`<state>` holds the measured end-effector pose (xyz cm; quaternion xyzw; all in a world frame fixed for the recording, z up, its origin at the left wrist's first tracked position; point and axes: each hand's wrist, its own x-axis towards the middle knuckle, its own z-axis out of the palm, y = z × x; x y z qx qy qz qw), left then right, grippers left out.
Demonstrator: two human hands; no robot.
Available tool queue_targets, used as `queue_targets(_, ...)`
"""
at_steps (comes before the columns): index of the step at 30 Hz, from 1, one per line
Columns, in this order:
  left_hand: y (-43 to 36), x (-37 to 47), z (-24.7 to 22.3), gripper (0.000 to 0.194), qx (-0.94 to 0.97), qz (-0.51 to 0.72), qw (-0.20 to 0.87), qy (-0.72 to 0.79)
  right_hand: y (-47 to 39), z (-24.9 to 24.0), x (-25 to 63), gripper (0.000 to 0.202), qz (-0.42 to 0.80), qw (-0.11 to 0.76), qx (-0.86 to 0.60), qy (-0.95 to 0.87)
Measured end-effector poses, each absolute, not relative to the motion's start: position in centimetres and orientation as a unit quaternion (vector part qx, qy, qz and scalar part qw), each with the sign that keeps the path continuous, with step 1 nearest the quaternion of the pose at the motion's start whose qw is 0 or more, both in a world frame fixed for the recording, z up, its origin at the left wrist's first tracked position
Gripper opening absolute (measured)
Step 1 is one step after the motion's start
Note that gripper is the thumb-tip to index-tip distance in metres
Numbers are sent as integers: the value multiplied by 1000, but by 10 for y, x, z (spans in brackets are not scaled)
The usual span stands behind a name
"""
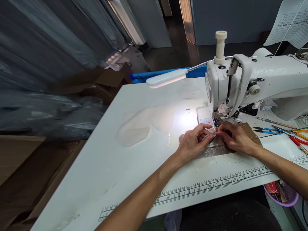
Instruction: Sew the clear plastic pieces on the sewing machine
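Both hands meet just in front of the needle area of a white sewing machine (276,75). My left hand (192,141) pinches a small piece of sheer pale fabric (211,131) between thumb and fingers. Close beside it on the right, my right hand (234,136) has its thumb and fingertips closed at the fabric's right edge. Under the hands lies a brown, partly shiny sheet (220,149). More sheer pale fabric (137,130) is spread on the white table (115,173) to the left, under the lamp's light.
A white lamp (167,78) reaches over the table. Blue snips (268,131), red-handled (298,144) and yellow-handled tools lie at the right. A printed ruler (207,187) runs along the front edge. Below hangs a purple basket (292,200). Cardboard boxes (19,154) stand left.
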<state>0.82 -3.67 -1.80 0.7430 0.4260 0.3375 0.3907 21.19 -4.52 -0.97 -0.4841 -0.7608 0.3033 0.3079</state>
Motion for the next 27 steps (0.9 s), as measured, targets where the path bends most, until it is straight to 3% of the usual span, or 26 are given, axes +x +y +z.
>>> queue_targets(5, -38, 9, -15, 20, 759, 329, 387, 407, -49, -9, 212, 12, 335, 357, -521, -699)
queue_targets(10, -40, 8, -9, 24, 813, 315, 320, 370, -61, -1, 201, 18, 430, 361, -362, -744)
queue_targets(12, -40, 6, -9, 26, 837, 291, 310, 344, -61, 0, 207, 16, 396, 340, -328, -787)
queue_targets(16, -39, 5, -11, 23, 868, 259, 293, 306, -55, 2, 242, 10, 180, 336, -405, -831)
queue_targets(20, -36, 6, -6, 17, 891, 235, 262, 285, -61, 6, 261, 13, 224, 316, -486, -784)
queue_targets(24, -40, 3, 16, 27, 876, 328, 216, 280, -72, 9, 245, 16, 279, 321, -470, -774)
queue_targets(27, -55, 1, 26, 30, 889, 294, 184, 300, -69, 10, 234, 19, 302, 322, -449, -777)
